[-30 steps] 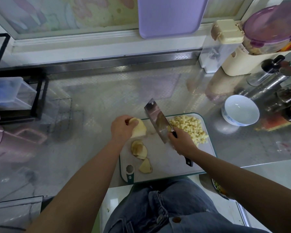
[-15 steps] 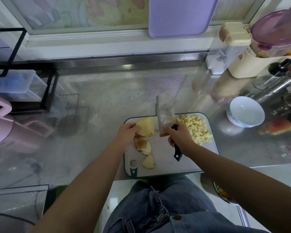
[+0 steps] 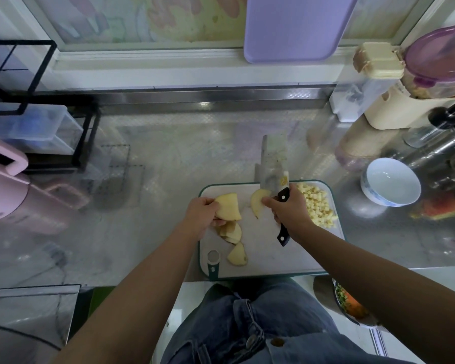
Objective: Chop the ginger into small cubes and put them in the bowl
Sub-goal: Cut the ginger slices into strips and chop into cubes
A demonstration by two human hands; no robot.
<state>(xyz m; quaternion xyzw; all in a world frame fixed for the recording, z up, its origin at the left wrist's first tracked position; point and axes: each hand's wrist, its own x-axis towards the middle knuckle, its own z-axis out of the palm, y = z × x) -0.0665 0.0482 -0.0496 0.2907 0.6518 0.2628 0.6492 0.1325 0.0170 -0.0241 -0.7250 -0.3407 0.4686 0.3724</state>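
A large ginger chunk [image 3: 227,209] is gripped by the left hand [image 3: 201,218], with the fingers curled round its 9 o'clock side. A curved slice [image 3: 258,203] is seen just beside the chunk, at the fingertips of the right hand [image 3: 288,212]; whether it is pinched or only touched cannot be told. The black handle of the cleaver [image 3: 273,165] is clenched in that hand, and the blade is pointed toward 12 o'clock, past the far edge of the board. Two more ginger pieces [image 3: 233,232] are laid at 6 o'clock of the held chunk, one just below it and the other nearer the board's hanging hole. A heap of small cubes [image 3: 317,204] is gathered at 3 o'clock of the right hand.

All of this is carried on a white cutting board [image 3: 263,258] with a green rim. The white bowl [image 3: 390,181] is set apart from the board, at its 2 o'clock.

The board is placed on a patterned steel counter [image 3: 168,158]. A lilac tray [image 3: 297,27] is propped at the window at 12 o'clock, a pink appliance [image 3: 0,195] is found at 9 o'clock, and a black wire rack [image 3: 40,106] at 10 o'clock — lidded containers [image 3: 378,64] are crowded at 2 o'clock.
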